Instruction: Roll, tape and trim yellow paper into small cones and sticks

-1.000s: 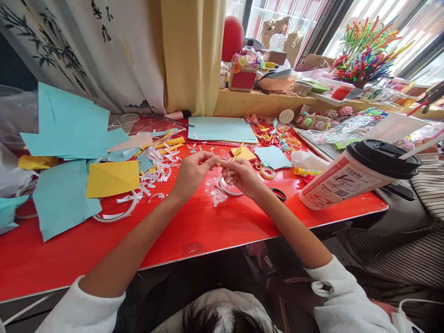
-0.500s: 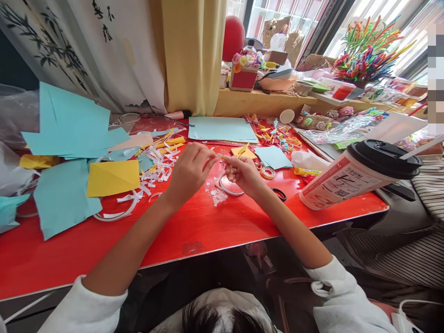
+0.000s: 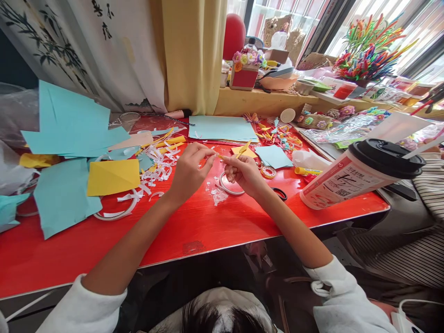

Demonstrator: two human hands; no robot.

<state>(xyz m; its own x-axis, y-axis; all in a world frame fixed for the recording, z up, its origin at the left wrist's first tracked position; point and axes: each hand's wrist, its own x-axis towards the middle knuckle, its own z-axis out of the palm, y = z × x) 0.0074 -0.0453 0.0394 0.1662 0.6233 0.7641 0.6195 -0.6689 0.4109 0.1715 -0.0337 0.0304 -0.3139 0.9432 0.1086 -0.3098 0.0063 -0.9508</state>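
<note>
Above the red table (image 3: 194,222), my left hand (image 3: 190,172) and my right hand (image 3: 245,175) meet fingertip to fingertip. Both pinch a small yellow paper strip (image 3: 220,157), most of it hidden by the fingers. A pointed yellow piece (image 3: 244,149) shows just above my right hand; whether that hand holds it I cannot tell. Beneath my right hand lie a white ring (image 3: 226,189) and a crumpled clear scrap (image 3: 219,198). White and yellow paper shreds (image 3: 163,164) are heaped left of my left hand.
Blue paper sheets (image 3: 69,125) and a yellow sheet (image 3: 113,178) cover the left side. A blue stack (image 3: 222,128) lies at the back. At right are small blue squares (image 3: 273,156), a tape roll (image 3: 268,172) and a tall lidded cup (image 3: 347,175). A person's striped sleeve (image 3: 430,185) shows beyond.
My hands stay nearly still, pinching the same yellow strip, with only slight finger movement. At the far right edge, a dark object has come into view near the window sill.
</note>
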